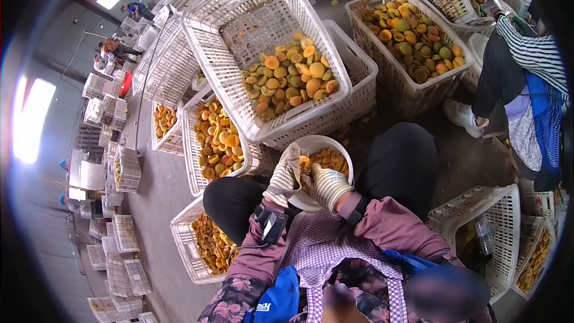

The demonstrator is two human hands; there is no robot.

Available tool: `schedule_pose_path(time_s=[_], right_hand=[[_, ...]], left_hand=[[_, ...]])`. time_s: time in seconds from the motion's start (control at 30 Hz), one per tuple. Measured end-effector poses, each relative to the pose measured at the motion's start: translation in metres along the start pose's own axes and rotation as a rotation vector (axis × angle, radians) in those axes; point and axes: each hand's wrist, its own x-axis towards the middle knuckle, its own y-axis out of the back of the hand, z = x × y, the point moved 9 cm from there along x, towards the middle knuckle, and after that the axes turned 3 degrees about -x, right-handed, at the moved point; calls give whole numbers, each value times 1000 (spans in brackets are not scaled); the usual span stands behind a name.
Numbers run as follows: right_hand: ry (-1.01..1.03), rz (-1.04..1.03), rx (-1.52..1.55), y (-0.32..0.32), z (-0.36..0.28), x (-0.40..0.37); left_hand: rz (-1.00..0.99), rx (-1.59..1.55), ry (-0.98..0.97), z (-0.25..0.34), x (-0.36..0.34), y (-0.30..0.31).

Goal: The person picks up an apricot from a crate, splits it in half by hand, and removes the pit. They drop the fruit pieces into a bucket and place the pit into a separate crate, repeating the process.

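Note:
Both hands wear striped, stained work gloves and meet over a white bucket between my knees. My left hand is closed at the bucket's left rim, its fingers around an orange apricot. My right hand is curled against the same fruit; whether it also grips a small tool is hidden. Orange apricot pieces lie inside the bucket. Just beyond it, a tilted white crate rests on another crate, with whole and cut apricots gathered at its near end.
Crates of apricot halves and darker pieces stand at my left. Another full crate is ahead right, near a seated person in a striped sleeve. A crate with a plastic bottle sits at right. Stacked crates line the left.

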Motion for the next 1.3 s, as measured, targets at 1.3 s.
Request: schedule_pose_path(time_s=[1.3], right_hand=[[-469,-404,1262,-40,-10,-28]], left_hand=[[422,-1671,-326,48,15,95]])
